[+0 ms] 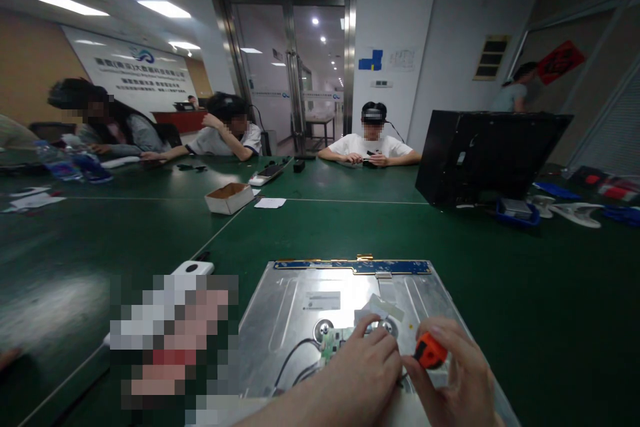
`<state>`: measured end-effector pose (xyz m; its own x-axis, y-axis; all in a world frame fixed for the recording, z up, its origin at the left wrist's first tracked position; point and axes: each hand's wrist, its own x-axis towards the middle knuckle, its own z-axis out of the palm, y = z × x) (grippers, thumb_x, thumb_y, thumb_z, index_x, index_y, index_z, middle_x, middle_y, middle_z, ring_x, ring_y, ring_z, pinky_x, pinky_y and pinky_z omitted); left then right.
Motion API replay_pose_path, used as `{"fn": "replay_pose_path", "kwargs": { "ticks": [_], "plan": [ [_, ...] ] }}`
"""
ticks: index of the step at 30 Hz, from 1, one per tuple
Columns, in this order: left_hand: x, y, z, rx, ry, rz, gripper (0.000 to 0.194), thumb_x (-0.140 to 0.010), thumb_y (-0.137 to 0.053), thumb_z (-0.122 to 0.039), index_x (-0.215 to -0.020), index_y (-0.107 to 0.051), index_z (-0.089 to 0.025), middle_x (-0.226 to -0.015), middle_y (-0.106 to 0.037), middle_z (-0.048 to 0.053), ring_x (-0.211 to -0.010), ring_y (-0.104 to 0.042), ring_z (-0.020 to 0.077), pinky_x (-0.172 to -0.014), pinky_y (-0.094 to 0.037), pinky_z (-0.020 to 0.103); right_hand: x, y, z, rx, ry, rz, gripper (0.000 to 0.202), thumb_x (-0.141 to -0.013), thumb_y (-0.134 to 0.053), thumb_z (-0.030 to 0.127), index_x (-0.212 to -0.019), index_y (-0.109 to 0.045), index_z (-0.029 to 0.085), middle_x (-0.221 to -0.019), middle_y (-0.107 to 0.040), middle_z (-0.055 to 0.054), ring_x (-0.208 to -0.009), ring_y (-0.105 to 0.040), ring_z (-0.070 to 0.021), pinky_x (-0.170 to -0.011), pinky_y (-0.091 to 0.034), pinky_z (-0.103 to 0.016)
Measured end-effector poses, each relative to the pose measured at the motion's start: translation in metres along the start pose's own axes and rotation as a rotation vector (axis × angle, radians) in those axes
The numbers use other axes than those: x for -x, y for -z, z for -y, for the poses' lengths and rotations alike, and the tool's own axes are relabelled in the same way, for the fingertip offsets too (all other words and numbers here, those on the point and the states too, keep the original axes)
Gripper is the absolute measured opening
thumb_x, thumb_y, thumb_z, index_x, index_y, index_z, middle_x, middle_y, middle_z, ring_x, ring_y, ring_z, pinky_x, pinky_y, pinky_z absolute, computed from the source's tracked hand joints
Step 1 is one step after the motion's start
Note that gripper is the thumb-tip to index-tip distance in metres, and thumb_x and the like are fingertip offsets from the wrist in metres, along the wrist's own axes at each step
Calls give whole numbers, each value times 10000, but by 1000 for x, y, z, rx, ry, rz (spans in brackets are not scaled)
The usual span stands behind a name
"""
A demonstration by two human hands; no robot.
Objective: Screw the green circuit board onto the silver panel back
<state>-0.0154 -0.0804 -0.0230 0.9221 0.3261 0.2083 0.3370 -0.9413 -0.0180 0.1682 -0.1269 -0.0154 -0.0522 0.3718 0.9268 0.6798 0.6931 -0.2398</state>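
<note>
A silver metal display panel (280, 320) lies flat before me, with a blue circuit strip (320, 267) along its far edge. My right hand (457, 373) grips the orange and black handle of a screwdriver (431, 351), its shaft pointing left toward my other hand. My left hand (367, 360) rests over a small green circuit board (331, 341) on the panel, fingers curled down; what the fingertips hold is hidden. Black cables (290, 360) run from the board's left side. A translucent strip of tape (385, 307) lies just beyond my left fingers.
To the left are a white power strip (193, 268) and a blurred patch. Farther off stand an open cardboard box (229, 199), a white paper (270, 203) and, at right, a black monitor (490, 157) with a blue tray (517, 212). Several people sit across the green table (350, 227).
</note>
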Motion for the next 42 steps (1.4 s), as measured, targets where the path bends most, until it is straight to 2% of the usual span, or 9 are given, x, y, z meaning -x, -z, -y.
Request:
{"fn": "replay_pose_path", "kwargs": {
  "ticks": [3, 8, 14, 18, 23, 26, 31, 36, 42],
  "plan": [
    [-1, 6, -1, -12, 10, 17, 352, -869, -680, -458, -1007, -639, -136, -1032, -670, 66, -976, -619, 250, -1142, -299, 466, 10, 0, -4, 38, -15, 23, 442, -923, -677, 287, -1331, -526, 207, -1019, -698, -121, -886, -737, -245, -688, -657, -364],
    [-3, 13, -2, -15, -12, 54, 475, -834, -724, -530, -1045, -641, -112, -1036, -669, 70, -953, -617, 241, -1145, -303, 454, 19, -2, -6, 76, -32, 17, 434, -927, -679, 304, -1334, -566, 202, -1047, -712, -122, -918, -745, -242, -722, -665, -358],
    [-1, 6, -1, -8, -11, -1, 371, -864, -686, -431, -1063, -613, -126, -1048, -662, 63, -982, -613, 241, -1152, -288, 451, 16, -1, -8, 82, 6, 5, 457, -901, -718, 274, -1328, -571, 201, -1058, -712, -117, -921, -748, -232, -705, -664, -324],
    [0, 2, 0, 8, -18, 18, 460, -802, -740, -446, -1101, -600, -124, -1082, -660, 72, -995, -614, 247, -1174, -257, 466, 12, -1, -6, 64, 3, -1, 455, -895, -725, 273, -1316, -564, 204, -1047, -710, -117, -909, -745, -236, -693, -660, -334],
    [0, 6, 0, 33, -11, 6, 350, -818, -704, -415, -1016, -613, -141, -1027, -675, 70, -971, -619, 247, -1162, -271, 457, 6, -3, 6, -14, -125, -84, 353, -919, -681, 288, -1249, -563, 248, -936, -706, -82, -815, -734, -233, -626, -635, -345],
    [-1, 11, -2, 33, 5, 16, 315, -816, -702, -363, -1019, -614, -139, -1018, -679, 69, -944, -626, 240, -1135, -305, 446, 7, -1, 6, -49, -190, -100, 336, -899, -703, 315, -1202, -570, 256, -877, -705, -68, -772, -723, -237, -612, -622, -358],
    [-1, 18, -3, 53, 8, 41, 255, -862, -664, -330, -1029, -608, -146, -1049, -684, 86, -954, -627, 245, -1136, -311, 455, 8, 3, 0, -80, -161, -47, 327, -900, -702, 311, -1187, -556, 254, -876, -699, -67, -758, -717, -226, -599, -618, -341],
    [0, 27, -4, 134, 41, 28, 215, -906, -611, -303, -1060, -597, -154, -1077, -667, 79, -999, -607, 234, -1171, -285, 453, -11, 2, 11, -76, -134, -121, 230, -948, -626, 257, -1162, -546, 234, -842, -665, -47, -740, -700, -194, -574, -601, -291],
    [2, 58, 6, 310, 161, -49, 260, -914, -617, -402, -1081, -574, -208, -1069, -647, 45, -1042, -582, 234, -1198, -252, 482, -21, 24, 12, -60, -141, -104, 266, -970, -606, 231, -1231, -560, 253, -890, -685, -48, -695, -714, -181, -559, -615, -297]
  ]
}}
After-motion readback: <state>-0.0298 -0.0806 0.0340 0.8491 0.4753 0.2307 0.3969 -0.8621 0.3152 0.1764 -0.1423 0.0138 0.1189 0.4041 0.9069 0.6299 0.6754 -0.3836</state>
